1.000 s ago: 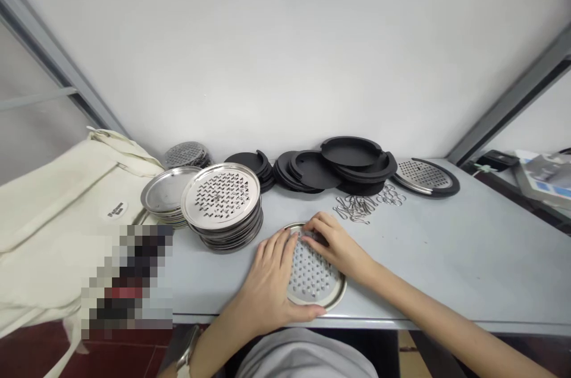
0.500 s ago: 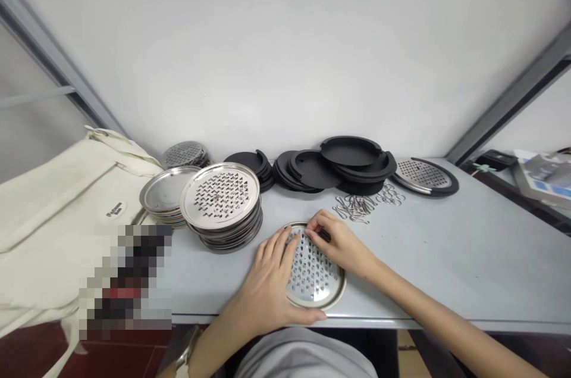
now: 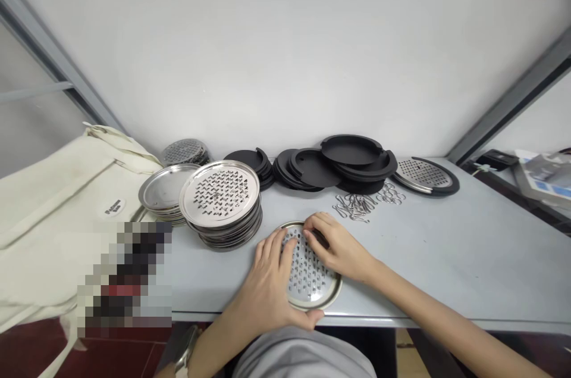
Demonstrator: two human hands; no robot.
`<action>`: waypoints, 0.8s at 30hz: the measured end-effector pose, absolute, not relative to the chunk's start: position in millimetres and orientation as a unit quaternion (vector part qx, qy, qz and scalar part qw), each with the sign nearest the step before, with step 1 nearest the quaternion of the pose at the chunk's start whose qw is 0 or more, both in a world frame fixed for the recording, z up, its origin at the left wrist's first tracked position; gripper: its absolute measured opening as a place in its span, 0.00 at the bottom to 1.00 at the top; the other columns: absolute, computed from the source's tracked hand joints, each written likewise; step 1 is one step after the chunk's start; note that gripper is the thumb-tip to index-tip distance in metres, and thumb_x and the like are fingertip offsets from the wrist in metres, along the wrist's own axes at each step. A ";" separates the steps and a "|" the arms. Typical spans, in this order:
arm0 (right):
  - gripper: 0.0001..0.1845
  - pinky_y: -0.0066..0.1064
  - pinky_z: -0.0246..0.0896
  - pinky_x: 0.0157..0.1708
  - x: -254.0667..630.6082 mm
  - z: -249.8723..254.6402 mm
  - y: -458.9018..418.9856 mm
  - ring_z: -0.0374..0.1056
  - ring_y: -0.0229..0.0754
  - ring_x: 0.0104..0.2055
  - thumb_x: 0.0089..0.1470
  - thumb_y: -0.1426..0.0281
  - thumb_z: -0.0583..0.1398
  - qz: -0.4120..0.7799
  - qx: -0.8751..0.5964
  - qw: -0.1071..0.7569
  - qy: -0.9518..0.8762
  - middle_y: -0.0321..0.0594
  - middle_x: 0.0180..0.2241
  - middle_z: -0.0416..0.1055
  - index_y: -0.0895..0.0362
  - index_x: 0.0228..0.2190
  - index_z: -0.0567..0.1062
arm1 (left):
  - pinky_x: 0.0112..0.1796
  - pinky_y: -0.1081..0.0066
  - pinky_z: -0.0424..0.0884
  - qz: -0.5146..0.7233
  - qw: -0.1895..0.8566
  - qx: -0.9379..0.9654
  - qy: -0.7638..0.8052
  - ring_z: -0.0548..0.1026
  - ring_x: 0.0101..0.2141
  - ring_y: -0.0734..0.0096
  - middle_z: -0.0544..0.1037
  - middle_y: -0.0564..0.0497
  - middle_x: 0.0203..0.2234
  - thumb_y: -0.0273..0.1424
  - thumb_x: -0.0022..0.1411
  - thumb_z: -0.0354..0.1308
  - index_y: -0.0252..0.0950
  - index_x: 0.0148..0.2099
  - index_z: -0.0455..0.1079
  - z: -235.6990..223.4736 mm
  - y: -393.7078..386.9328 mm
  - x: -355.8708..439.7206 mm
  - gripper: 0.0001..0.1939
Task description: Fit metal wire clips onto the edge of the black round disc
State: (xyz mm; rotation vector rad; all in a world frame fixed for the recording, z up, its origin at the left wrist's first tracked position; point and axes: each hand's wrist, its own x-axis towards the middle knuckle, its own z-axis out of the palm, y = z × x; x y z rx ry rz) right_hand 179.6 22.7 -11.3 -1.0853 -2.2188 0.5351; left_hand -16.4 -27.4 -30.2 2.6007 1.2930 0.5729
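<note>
A round metal grater disc (image 3: 310, 277) with raised teeth and a rim lies at the table's front edge. My left hand (image 3: 272, 283) spans its left side, fingers over the far-left rim and thumb at the near edge, gripping it. At the far-right rim, my right hand (image 3: 336, 244) has its fingers and thumb curled closely against the disc. Anything small under those right fingertips is hidden. To the left stands a tall stack of similar grater discs (image 3: 220, 194), beside a stack of plain metal discs (image 3: 167, 190).
Black round covers (image 3: 352, 152) are piled along the wall, with more black covers (image 3: 245, 161) to their left. Small metal hooks (image 3: 357, 205) lie before them. A grater disc in a black cover (image 3: 426, 175) rests at right. A cream bag (image 3: 57, 205) lies along the left.
The disc has shifted slightly left under my hands. My right fingertips have moved slightly on its far rim; my left hand keeps nearly the same hold.
</note>
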 end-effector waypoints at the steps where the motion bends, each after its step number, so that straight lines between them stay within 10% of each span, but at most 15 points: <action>1: 0.04 0.37 0.58 0.40 179.5 -11.0 22.5 0.62 0.44 0.36 0.60 0.74 0.52 0.203 -0.410 0.303 -0.836 0.41 0.32 0.66 0.56 0.34 0.66 | 0.56 0.47 0.54 0.196 0.089 0.875 0.434 0.53 0.60 0.39 0.54 0.30 0.60 0.51 0.37 0.66 0.27 0.62 0.51 -29.6 -27.8 -16.4 0.56; 24: 0.09 0.44 0.62 0.43 172.2 -18.7 18.7 0.62 0.49 0.40 0.60 0.73 0.52 0.157 -0.401 0.281 -0.858 0.46 0.37 0.67 0.57 0.42 0.68 | 0.54 0.47 0.57 0.217 0.064 0.872 0.433 0.57 0.56 0.39 0.57 0.30 0.58 0.52 0.38 0.65 0.26 0.62 0.52 -27.3 -31.4 -15.2 0.55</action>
